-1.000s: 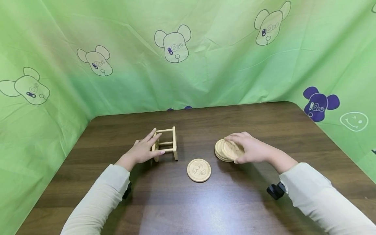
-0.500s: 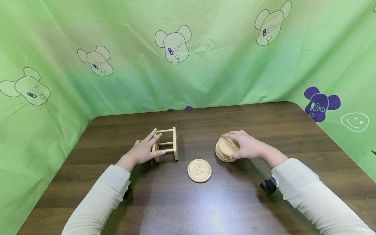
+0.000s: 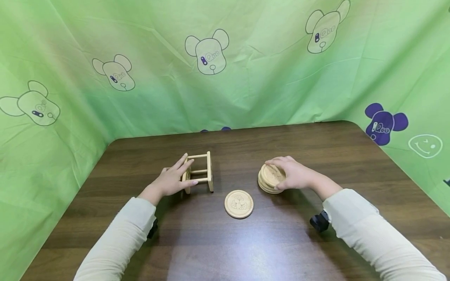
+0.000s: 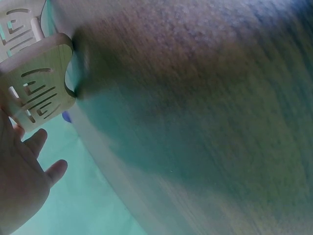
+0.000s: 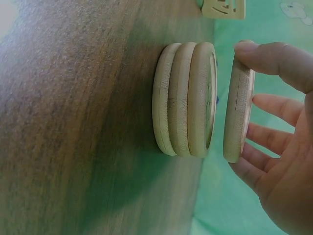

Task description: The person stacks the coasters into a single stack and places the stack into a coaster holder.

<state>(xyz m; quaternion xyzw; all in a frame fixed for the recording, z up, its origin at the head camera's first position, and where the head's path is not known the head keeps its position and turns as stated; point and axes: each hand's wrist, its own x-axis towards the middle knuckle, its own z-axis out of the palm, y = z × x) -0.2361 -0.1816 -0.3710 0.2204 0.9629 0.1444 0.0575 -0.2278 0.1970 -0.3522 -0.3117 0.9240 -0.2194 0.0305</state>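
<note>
A round wooden coaster [image 5: 238, 110] is pinched between the thumb and fingers of my right hand [image 3: 296, 173]. Below it, a gap apart in the right wrist view, stand three stacked coasters [image 5: 183, 100] on the table. My left hand [image 3: 166, 182] holds a small wooden coaster rack [image 3: 209, 171] by its left side panel, thumb at the near rod. Cut-out slots show in that panel [image 4: 39, 83] in the left wrist view. Another coaster [image 3: 238, 204], engraved with leaves, lies flat on the table between the hands, nearer the person.
The dark wood-grain table [image 3: 211, 249] has a rounded far right corner. A green curtain [image 3: 253, 97] printed with bear heads hangs behind it and along both sides.
My right hand has shifted slightly left with its coaster, which now sits more squarely over the stack. The left hand, the rack and the lone coaster stay in place.
</note>
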